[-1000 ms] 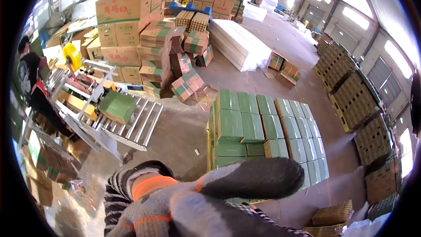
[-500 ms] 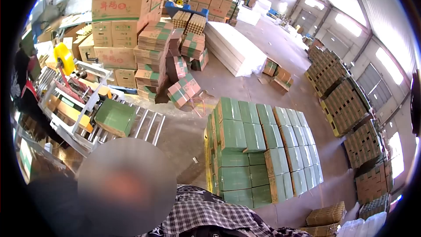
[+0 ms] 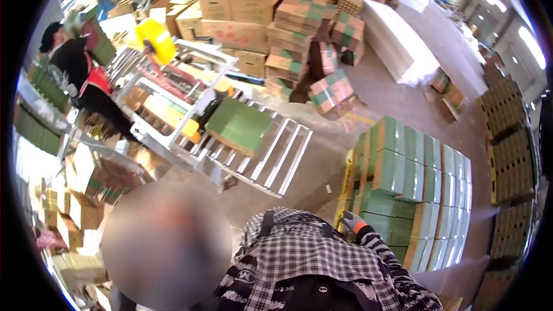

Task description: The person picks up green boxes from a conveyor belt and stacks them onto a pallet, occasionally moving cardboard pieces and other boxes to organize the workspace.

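My right hand, in a grey glove with an orange cuff, hangs beside the left side of a stack of green-topped cartons. Its fingers look loosely apart, with nothing seen in them. My left hand is out of view. On the roller conveyor to the front left lies one green carton, away from both hands. My plaid apron fills the bottom middle, and a blurred round patch hides the area left of it.
A person in dark clothes stands behind the taping machine. Brown cartons and flattened cartons are piled beyond. White wrapped slabs lie further back; loaded pallets line the right.
My view has swung left, so the conveyor and cartons sit further right. My right hand has come into view beside the stack, and the person at the machine shows more fully.
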A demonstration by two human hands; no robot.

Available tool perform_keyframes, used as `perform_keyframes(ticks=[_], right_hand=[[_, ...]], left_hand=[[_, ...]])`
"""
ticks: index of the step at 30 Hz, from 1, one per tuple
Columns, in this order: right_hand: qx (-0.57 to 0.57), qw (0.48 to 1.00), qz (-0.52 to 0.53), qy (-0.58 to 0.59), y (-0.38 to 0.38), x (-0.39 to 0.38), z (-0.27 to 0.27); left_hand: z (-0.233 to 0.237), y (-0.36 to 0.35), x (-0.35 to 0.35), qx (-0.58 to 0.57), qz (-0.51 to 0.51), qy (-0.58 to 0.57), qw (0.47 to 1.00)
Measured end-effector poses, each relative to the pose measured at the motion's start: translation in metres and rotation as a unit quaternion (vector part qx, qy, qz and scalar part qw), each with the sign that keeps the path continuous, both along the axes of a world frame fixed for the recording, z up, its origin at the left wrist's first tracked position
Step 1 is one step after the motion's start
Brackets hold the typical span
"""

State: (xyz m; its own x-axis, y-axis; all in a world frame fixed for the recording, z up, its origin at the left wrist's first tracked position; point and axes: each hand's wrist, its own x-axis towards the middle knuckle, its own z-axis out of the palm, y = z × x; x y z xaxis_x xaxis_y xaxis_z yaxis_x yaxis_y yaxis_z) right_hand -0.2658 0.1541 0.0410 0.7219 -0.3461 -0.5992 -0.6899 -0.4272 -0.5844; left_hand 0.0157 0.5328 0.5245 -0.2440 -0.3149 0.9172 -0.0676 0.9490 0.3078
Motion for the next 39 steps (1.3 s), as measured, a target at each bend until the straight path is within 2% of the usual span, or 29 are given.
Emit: perform_keyframes(ticks=[1, 3, 4, 6, 7, 8, 9, 10, 11, 12, 13, 14, 16, 18, 20, 23, 26, 27, 28, 29, 30, 31, 33, 34, 35, 36, 37, 39], right_hand=[[-0.014, 0.999, 0.032, 0.012, -0.008, 0.009, -0.023], [-0.002, 0.998, 0.060, 0.028, 0.001, 0.042, -0.003], [0.006, 0.997, 0.069, 0.015, 0.004, 0.054, 0.002], [0.001, 0.997, 0.073, -0.006, 0.009, 0.069, -0.004], [0.003, 0.996, 0.085, 0.008, 0.015, 0.081, -0.003], [-0.003, 0.996, 0.086, 0.017, 0.014, 0.094, 0.002], [0.002, 0.995, 0.095, 0.021, 0.017, 0.105, 0.014], [0.004, 0.995, 0.100, 0.022, 0.020, 0.117, 0.024], [-0.034, 0.994, 0.102, 0.011, 0.021, 0.124, 0.021], [-0.069, 0.992, 0.107, 0.005, 0.022, 0.133, 0.016], [-0.067, 0.994, 0.089, 0.009, 0.026, 0.144, 0.024], [-0.063, 0.995, 0.076, 0.015, 0.031, 0.156, 0.038], [-0.082, 0.995, 0.055, 0.002, 0.034, 0.175, 0.037], [-0.094, 0.995, 0.045, -0.004, 0.042, 0.193, 0.036], [-0.038, 0.999, -0.031, 0.006, 0.051, 0.206, 0.036], [0.097, 0.984, -0.137, -0.053, 0.055, 0.206, -0.109], [0.193, 0.960, -0.202, 0.026, 0.094, 0.207, -0.041], [0.248, 0.939, -0.216, -0.100, 0.106, 0.204, -0.064], [0.297, 0.900, -0.227, -0.223, 0.114, 0.202, -0.079], [0.299, 0.898, -0.231, -0.226, 0.117, 0.201, -0.075], [0.340, 0.846, -0.331, -0.242, 0.122, 0.199, -0.071], [0.376, 0.783, -0.427, -0.253, 0.128, 0.196, -0.064], [0.360, 0.775, -0.442, -0.273, 0.126, 0.195, -0.040], [0.341, 0.771, -0.452, -0.291, 0.124, 0.195, -0.024], [0.342, 0.766, -0.458, -0.294, 0.121, 0.193, -0.015], [0.294, 0.783, -0.440, -0.327, 0.118, 0.188, -0.005], [0.244, 0.796, -0.423, -0.358, 0.114, 0.183, 0.007], [0.165, 0.826, -0.427, -0.329, 0.104, 0.165, 0.046]], left_hand=[[-0.015, 0.001, 0.014, 0.025, 0.024, 0.026, 0.999], [-0.060, -0.005, 0.051, 0.114, 0.122, 0.117, 0.979], [-0.089, -0.013, 0.072, 0.191, 0.209, 0.172, 0.944], [-0.174, -0.034, 0.114, 0.359, 0.356, 0.261, 0.822], [-0.241, -0.046, 0.136, 0.434, 0.350, 0.355, 0.750], [-0.286, -0.054, 0.152, 0.513, 0.497, 0.228, 0.662], [-0.342, -0.069, 0.167, 0.505, 0.569, 0.158, 0.629], [-0.385, -0.078, 0.182, 0.518, 0.605, 0.085, 0.599], [-0.410, -0.086, 0.186, 0.552, 0.634, 0.004, 0.541], [-0.412, -0.092, 0.180, 0.585, 0.658, -0.063, 0.469], [-0.435, -0.090, 0.177, 0.563, 0.683, -0.104, 0.454], [-0.449, -0.088, 0.172, 0.577, 0.670, -0.134, 0.447], [-0.471, -0.080, 0.147, 0.544, 0.655, -0.274, 0.448], [-0.472, -0.080, 0.119, 0.520, 0.653, -0.279, 0.475], [-0.477, -0.080, 0.087, 0.520, 0.634, -0.310, 0.481], [-0.448, -0.069, 0.043, 0.522, 0.574, -0.281, 0.564], [-0.440, -0.057, 0.035, 0.531, 0.512, -0.231, 0.635], [-0.443, -0.053, 0.043, 0.576, 0.483, -0.137, 0.646], [-0.445, -0.045, 0.054, 0.574, 0.522, 0.022, 0.630], [-0.440, -0.036, 0.067, 0.559, 0.546, 0.179, 0.598], [-0.437, -0.034, 0.084, 0.509, 0.579, 0.358, 0.527], [-0.429, -0.031, 0.104, 0.439, 0.587, 0.523, 0.435], [-0.528, 0.013, 0.182, 0.489, 0.708, 0.462, 0.214], [-0.520, 0.021, 0.191, 0.463, 0.439, 0.684, 0.354], [-0.521, 0.022, 0.203, 0.491, 0.376, 0.717, 0.322], [-0.523, 0.021, 0.214, 0.517, 0.312, 0.743, 0.289], [-0.520, 0.019, 0.220, 0.526, 0.313, 0.734, 0.294], [-0.518, 0.018, 0.224, 0.590, 0.431, 0.451, 0.513]])
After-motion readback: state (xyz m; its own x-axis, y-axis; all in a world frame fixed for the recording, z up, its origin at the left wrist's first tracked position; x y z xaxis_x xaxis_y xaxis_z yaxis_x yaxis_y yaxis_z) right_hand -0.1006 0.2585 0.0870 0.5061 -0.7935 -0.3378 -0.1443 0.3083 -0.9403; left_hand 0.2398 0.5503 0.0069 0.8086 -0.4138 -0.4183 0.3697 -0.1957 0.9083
